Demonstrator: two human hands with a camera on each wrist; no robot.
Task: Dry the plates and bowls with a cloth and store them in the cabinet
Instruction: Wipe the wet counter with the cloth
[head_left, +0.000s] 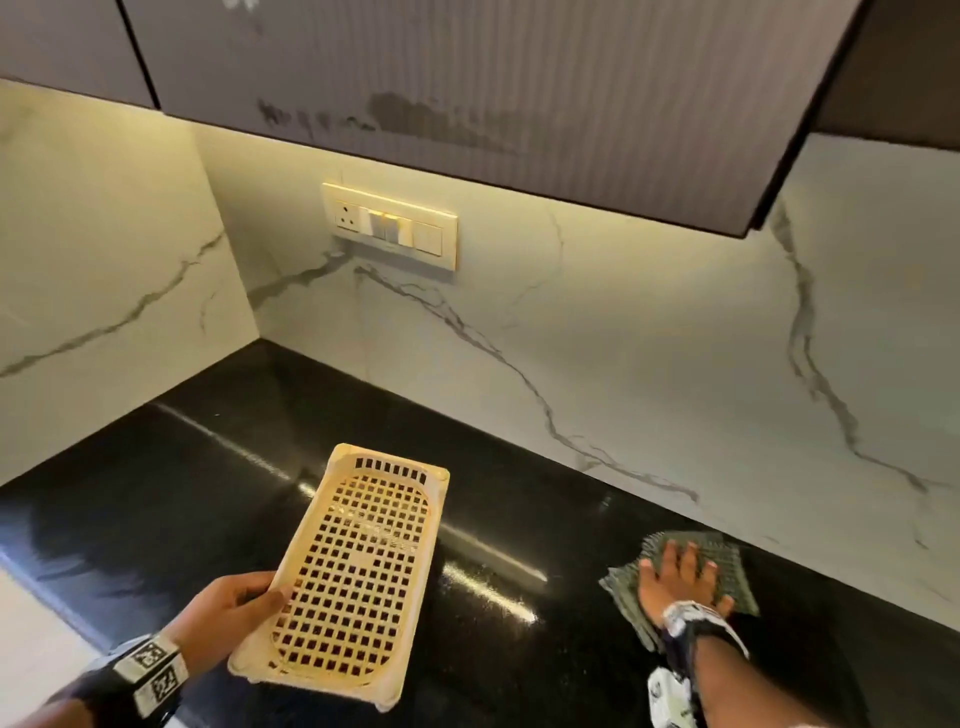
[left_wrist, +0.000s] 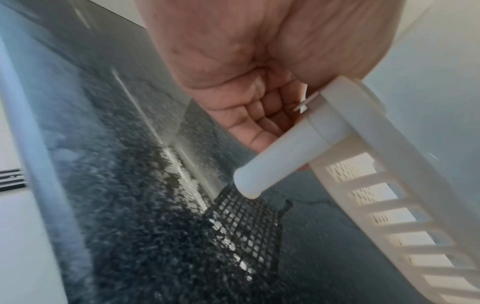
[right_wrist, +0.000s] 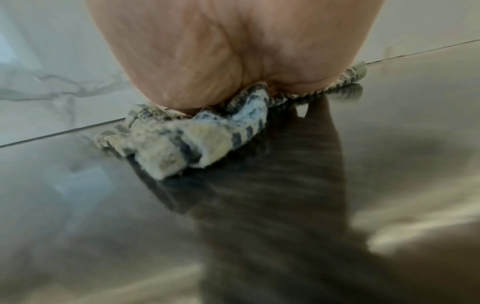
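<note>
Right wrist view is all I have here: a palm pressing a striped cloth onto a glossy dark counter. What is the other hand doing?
Observer: The left hand grips a cream perforated tray by its near edge, lifted clear of the counter.
Operator: Anything in the tray?
Observer: Nothing; the head view shows its grid base bare.
Operator: Are the fingers on my cloth curled?
Observer: No. In the head view the right hand lies flat with fingers spread on the cloth, close to the marble backsplash.
</note>
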